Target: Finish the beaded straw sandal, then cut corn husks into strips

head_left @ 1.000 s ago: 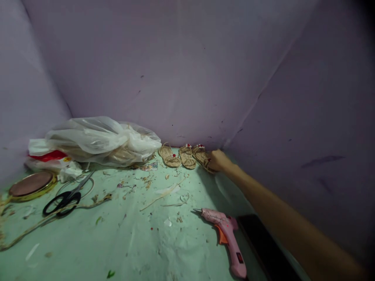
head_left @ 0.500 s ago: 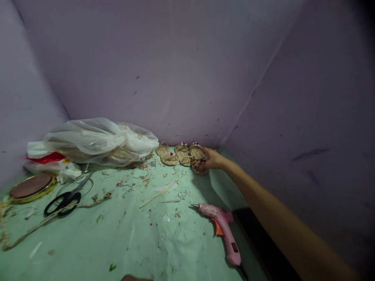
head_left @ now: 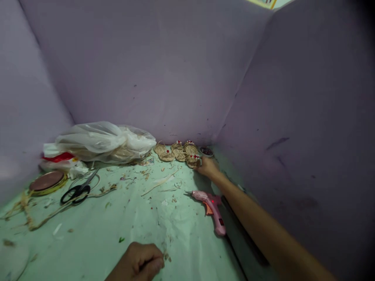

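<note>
Several small woven-fibre slippers [head_left: 177, 153] with red and white beads lie in a row by the back wall. At the right end of the row, my right hand [head_left: 208, 167] has its fingers closed at the edge of a beaded woven slipper [head_left: 193, 160]; the fingertips are partly hidden. My left hand [head_left: 143, 260] is curled closed over the table near the front, and nothing shows in its fingers. A pink glue gun [head_left: 211, 208] with an orange trigger and a lit red light lies left of my right forearm.
Black-handled scissors [head_left: 76, 194], a twisted fibre cord [head_left: 43, 224] and a round lidded tin [head_left: 48, 182] lie at left. A clear plastic bag [head_left: 108, 142] rests against the back wall. A small dish of dark bits [head_left: 206, 151] stands behind my right hand. Scraps dot the green cover [head_left: 96, 242].
My right hand has drawn back slightly from over the slipper to its near right edge, uncovering its beads and the dish. My left hand has come further into view. The camera view has shifted.
</note>
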`<state>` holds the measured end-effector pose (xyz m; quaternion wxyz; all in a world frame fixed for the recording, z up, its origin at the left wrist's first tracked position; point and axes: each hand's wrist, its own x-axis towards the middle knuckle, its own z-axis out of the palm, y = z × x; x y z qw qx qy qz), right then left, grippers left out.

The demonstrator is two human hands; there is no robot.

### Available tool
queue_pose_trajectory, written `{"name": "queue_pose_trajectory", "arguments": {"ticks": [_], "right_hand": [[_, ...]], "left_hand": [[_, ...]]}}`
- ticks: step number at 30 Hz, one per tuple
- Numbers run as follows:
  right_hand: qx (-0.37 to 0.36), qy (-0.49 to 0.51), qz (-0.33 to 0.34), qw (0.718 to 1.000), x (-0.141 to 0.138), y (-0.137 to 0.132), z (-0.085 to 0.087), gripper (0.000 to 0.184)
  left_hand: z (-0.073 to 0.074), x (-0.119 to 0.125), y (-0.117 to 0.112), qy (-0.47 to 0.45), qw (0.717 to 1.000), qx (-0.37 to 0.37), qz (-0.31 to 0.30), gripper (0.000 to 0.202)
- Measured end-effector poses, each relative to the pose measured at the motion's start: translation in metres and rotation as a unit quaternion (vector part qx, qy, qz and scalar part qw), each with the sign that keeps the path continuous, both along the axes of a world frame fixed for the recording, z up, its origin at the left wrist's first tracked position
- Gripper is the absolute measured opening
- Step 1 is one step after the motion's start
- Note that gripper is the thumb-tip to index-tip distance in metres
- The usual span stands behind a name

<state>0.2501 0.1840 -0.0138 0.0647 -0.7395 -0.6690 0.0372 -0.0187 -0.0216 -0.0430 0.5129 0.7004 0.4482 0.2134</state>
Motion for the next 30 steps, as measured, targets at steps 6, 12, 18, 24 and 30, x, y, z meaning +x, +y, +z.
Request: {"name": "queue_pose_trajectory", "arguments": {"ticks": [6,12,18,24,30], "right_hand": [[0.008,-0.011,0.005,1.000,-0.010,-0.037,0.033,0.028],[-0.064,-0.020,-0.038,0.997,-0.010,-0.164,0.042,0.027],[-0.088,-0.014,-0.097,0.991,-0.020,-0.210,0.003,0.018],[-0.050,0.297,-0.157,0.941,-0.008,-0.190,-0.016,0.012],[0.067,0.580,-0.136,0.801,-0.013,-0.193,-0.007,0.023]], "left_hand": [[-0.001,-0.004,-0.008,0.014,0.999,0.020,0.042,0.028],[0.029,-0.001,0.032,0.226,0.939,0.146,0.214,0.024],[0.030,0.021,0.104,0.436,0.851,0.225,0.189,0.030],[0.028,-0.006,0.099,0.441,0.837,0.189,0.264,0.026],[0.026,-0.037,0.035,0.274,0.859,0.234,0.364,0.026]]}}
